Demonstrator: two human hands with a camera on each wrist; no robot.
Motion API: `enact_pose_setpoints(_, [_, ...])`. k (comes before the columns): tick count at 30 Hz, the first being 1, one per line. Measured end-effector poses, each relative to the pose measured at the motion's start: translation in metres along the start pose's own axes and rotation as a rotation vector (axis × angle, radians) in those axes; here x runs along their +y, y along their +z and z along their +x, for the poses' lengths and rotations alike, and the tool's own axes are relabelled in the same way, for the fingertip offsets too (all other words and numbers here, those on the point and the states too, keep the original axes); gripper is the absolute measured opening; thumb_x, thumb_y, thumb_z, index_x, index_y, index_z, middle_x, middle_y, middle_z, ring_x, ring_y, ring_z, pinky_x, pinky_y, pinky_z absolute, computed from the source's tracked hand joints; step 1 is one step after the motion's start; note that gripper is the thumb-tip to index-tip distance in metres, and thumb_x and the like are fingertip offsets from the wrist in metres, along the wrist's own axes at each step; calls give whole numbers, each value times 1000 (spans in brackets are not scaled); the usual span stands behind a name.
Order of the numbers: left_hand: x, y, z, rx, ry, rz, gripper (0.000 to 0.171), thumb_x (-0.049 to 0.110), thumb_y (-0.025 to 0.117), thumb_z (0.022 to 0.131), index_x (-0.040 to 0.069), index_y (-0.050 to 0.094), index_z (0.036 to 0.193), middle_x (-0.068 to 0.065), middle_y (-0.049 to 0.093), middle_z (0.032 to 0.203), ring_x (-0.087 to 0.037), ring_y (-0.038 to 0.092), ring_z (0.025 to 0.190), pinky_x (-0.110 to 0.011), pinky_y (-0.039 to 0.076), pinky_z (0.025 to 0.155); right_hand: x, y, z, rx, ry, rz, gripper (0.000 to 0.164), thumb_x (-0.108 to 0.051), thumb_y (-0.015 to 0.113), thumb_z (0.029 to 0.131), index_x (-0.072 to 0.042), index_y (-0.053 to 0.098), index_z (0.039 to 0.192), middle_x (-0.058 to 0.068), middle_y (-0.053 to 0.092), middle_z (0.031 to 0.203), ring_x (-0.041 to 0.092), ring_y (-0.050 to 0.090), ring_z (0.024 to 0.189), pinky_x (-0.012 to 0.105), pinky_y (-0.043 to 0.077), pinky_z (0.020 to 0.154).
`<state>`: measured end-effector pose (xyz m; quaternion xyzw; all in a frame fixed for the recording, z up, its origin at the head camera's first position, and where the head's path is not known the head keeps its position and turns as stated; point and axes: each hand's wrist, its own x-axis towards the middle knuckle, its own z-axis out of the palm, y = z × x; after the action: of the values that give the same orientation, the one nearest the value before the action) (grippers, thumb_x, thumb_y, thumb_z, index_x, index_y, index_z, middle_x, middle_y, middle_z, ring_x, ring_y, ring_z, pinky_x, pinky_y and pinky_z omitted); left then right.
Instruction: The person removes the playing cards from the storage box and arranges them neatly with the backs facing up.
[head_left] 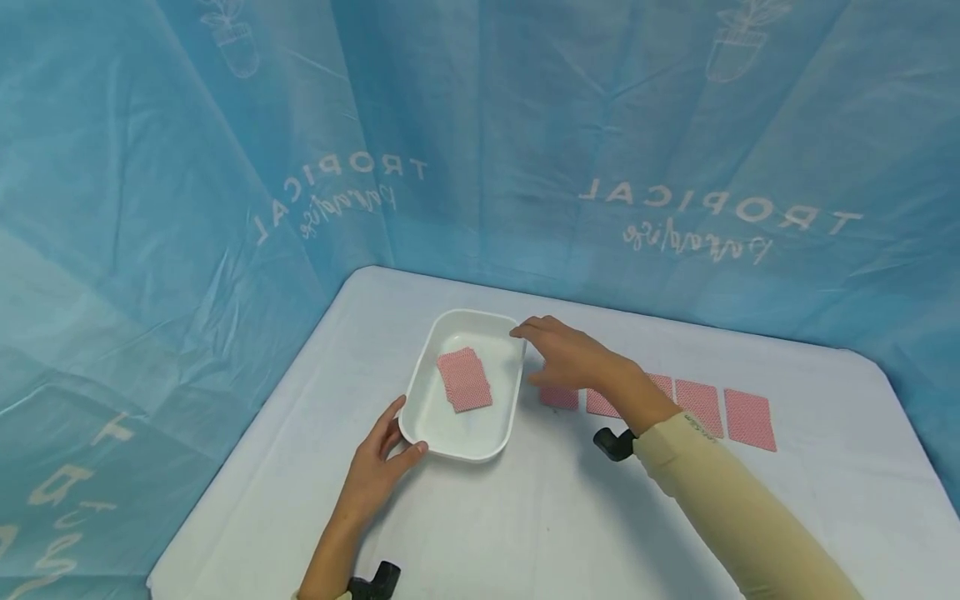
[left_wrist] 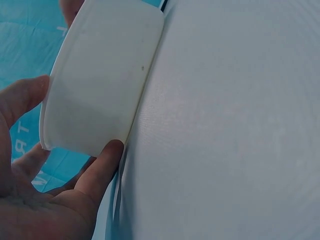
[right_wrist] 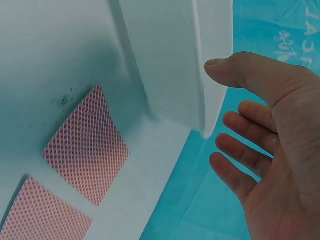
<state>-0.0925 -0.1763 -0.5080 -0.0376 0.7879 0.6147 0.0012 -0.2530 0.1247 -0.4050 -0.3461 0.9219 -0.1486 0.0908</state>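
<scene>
A white rectangular tray (head_left: 498, 429) holds a loose stack of red-patterned playing cards (head_left: 465, 381), backs up. At its near left corner, my left hand (head_left: 378, 467) grips the tray, thumb on the near side and fingers along the left side. The left wrist view shows the tray's outer wall (left_wrist: 100, 75) between these fingers. My right hand (head_left: 570, 354) hovers by the far right corner, fingers spread and holding nothing; in the right wrist view its thumb (right_wrist: 235, 70) is close to the rim. Whether it touches the rim I cannot tell.
Right of the tray, several face-down cards (head_left: 750, 419) lie in a row on the white-covered table (head_left: 570, 533). The right hand and forearm partly cover some of them. Blue printed curtains (head_left: 480, 150) hang behind and at the left of the table.
</scene>
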Motion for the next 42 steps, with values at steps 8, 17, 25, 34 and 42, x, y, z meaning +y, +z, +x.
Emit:
enact_pose_setpoints(8, [12, -1, -2, -13, -32, -18, 73, 24, 74, 86, 31, 35, 148, -13, 49, 139, -27, 41, 132, -50, 40, 100, -11, 5, 9, -38, -1, 28, 68, -28, 75, 81, -12, 47, 141, 0, 45, 139, 18, 37, 129, 39, 40, 102])
enact_pose_setpoints(17, [4, -2, -3, 1, -13, -9, 73, 29, 75, 85, 34, 36, 146, -11, 50, 138, -26, 43, 131, -49, 40, 100, -22, 25, 28, -70, -21, -15, 72, -32, 77, 78, -15, 47, 142, -1, 44, 140, 15, 37, 130, 36, 40, 101])
enact_pose_setpoints(25, [-1, -3, 0, 2, 21, 1, 73, 37, 76, 83, 38, 37, 145, -7, 52, 137, -24, 45, 129, -50, 43, 97, -29, 36, 44, -131, -2, -12, 82, -37, 80, 76, -20, 41, 146, -1, 41, 144, 17, 37, 130, 39, 41, 100])
enact_pose_setpoints(34, [-1, -2, 2, -6, 19, -7, 73, 33, 76, 84, 37, 36, 146, -9, 51, 137, -26, 44, 131, -47, 43, 97, -36, 47, 55, -141, -60, -80, 81, -39, 79, 74, -18, 45, 144, -2, 45, 139, 16, 42, 125, 34, 42, 98])
enact_pose_setpoints(42, [-1, -1, 1, -2, 13, -16, 75, 36, 76, 83, 37, 36, 146, -7, 50, 138, -24, 44, 131, -46, 45, 96, -46, 57, 66, -178, -45, -119, 76, -30, 78, 72, -20, 47, 140, -6, 48, 129, 12, 43, 113, 32, 44, 91])
